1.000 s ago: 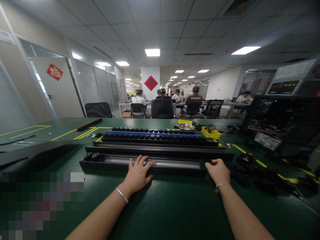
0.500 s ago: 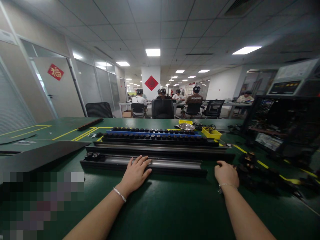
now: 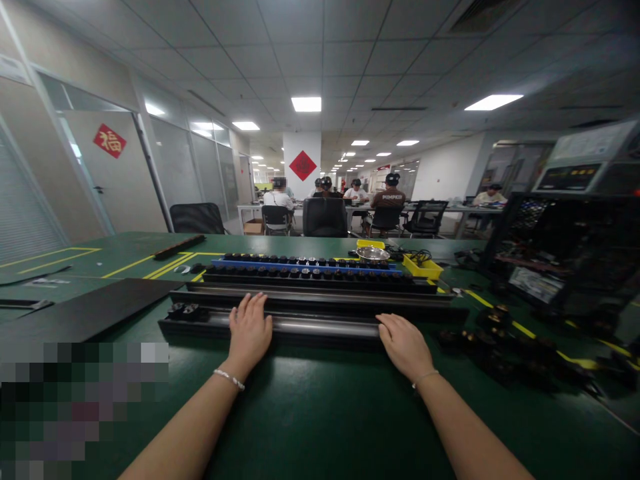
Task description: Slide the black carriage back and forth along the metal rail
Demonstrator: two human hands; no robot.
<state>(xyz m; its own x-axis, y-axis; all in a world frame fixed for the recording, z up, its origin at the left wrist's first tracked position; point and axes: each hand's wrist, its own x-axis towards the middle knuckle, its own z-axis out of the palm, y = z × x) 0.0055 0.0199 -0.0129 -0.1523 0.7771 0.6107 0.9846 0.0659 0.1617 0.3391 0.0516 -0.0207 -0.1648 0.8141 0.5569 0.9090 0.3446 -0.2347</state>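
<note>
Green worktop (image 3: pixel 320 427) carried a long black channel (image 3: pixel 320 340), lying crosswise under both hands. The left grip (image 3: pixel 250 328), fingers extended and unclenched, lay over the channel left of its middle; the right grip (image 3: pixel 406 339) covered its right end, and whether it pinched anything could not be told. Smooth, shiny grey lined the channel's inside, with two black knobbly parts (image 3: pixel 184 311) at its left end. Behind stood a second black channel (image 3: pixel 320 294), then black parts (image 3: pixel 295 273) in rows along a blue bar (image 3: pixel 325 267).
</note>
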